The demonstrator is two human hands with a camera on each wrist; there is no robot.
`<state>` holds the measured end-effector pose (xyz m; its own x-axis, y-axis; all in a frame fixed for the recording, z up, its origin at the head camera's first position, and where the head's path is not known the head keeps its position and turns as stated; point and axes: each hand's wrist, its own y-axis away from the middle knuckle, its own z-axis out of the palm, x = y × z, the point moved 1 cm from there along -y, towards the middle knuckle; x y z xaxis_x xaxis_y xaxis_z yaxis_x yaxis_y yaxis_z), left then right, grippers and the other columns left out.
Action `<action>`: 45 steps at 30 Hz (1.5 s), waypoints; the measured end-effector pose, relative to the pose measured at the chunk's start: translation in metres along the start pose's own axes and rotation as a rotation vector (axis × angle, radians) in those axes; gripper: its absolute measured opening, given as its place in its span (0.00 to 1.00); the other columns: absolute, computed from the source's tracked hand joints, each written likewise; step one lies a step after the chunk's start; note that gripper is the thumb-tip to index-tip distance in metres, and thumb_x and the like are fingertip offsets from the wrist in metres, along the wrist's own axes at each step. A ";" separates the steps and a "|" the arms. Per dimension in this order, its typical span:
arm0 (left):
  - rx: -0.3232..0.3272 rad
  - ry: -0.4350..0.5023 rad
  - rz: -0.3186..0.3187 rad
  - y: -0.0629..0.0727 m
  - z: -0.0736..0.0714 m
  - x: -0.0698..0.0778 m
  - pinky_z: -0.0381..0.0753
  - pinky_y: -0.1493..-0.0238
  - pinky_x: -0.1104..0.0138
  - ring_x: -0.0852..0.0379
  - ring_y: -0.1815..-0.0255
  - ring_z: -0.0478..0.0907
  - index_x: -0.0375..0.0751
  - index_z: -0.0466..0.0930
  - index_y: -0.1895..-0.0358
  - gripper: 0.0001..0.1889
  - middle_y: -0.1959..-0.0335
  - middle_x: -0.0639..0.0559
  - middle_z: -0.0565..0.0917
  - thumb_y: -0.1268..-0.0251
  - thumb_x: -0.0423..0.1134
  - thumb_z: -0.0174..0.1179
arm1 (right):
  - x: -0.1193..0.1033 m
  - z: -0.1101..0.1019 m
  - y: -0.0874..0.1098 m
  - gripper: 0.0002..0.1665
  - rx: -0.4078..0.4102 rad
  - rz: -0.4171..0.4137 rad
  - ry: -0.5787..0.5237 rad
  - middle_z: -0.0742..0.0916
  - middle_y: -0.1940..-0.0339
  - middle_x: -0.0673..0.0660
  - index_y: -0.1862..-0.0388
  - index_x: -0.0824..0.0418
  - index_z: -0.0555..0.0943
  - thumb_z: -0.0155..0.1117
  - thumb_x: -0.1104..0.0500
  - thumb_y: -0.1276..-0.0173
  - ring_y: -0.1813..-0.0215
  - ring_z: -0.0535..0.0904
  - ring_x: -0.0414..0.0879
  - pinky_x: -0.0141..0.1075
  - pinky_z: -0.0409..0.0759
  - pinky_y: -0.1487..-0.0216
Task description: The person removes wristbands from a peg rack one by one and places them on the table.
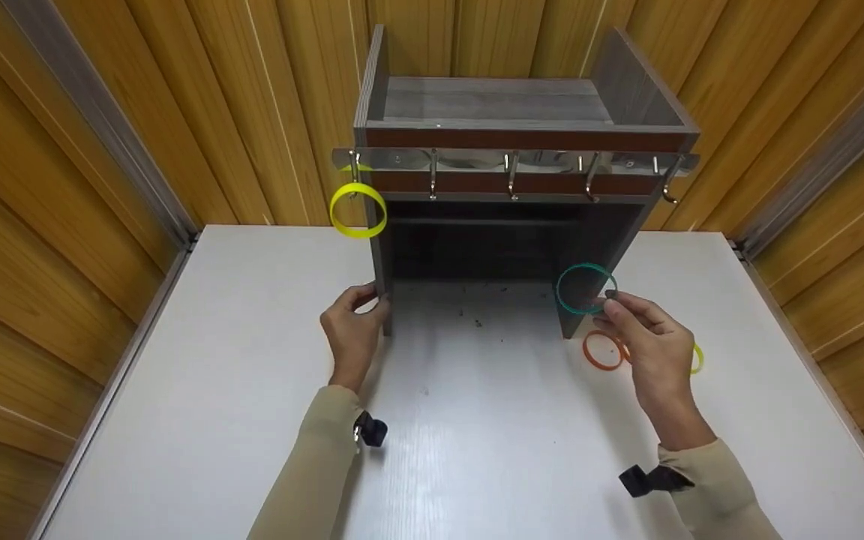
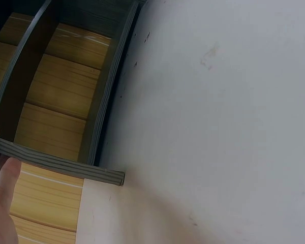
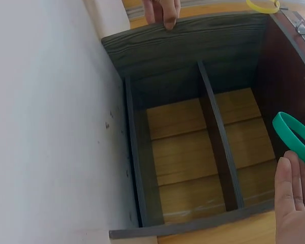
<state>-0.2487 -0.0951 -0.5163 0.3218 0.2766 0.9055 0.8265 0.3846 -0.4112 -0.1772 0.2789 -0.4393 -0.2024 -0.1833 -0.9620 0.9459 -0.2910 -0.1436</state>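
A grey wood-grain shelf unit (image 1: 477, 199) stands before me, with a metal hook rail (image 1: 469, 160) across its front. My left hand (image 1: 357, 330) grips the front edge of its left side panel (image 2: 56, 161), thumb on one face and fingers on the other. Between thumb and fingers, my right hand (image 1: 661, 352) pinches a green silicone wristband (image 3: 283, 130), raised in front of the right side panel and below the hooks. A yellow wristband (image 1: 358, 233) hangs from the leftmost hook. The other hooks are bare.
Behind the right hand, an orange wristband (image 1: 604, 367) and a yellow band (image 1: 698, 358), partly hidden, lie on the white table (image 1: 477, 450). Small dark specks dot the table under the unit. Wood-panelled walls (image 1: 49, 187) enclose the back and both sides.
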 end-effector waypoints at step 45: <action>0.010 0.018 0.014 0.000 0.000 -0.001 0.89 0.53 0.47 0.48 0.55 0.91 0.33 0.91 0.57 0.10 0.59 0.44 0.92 0.42 0.22 0.74 | -0.003 -0.117 0.000 0.23 0.209 0.119 -0.092 0.93 0.53 0.60 0.42 0.71 0.86 0.79 0.68 0.36 0.54 0.92 0.48 0.38 0.85 0.49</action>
<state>-0.2489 -0.0954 -0.5176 0.3419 0.2665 0.9012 0.8169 0.3896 -0.4252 -0.1470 0.3897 -0.4635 -0.1240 -0.3102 -0.9426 0.8935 -0.4481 0.0300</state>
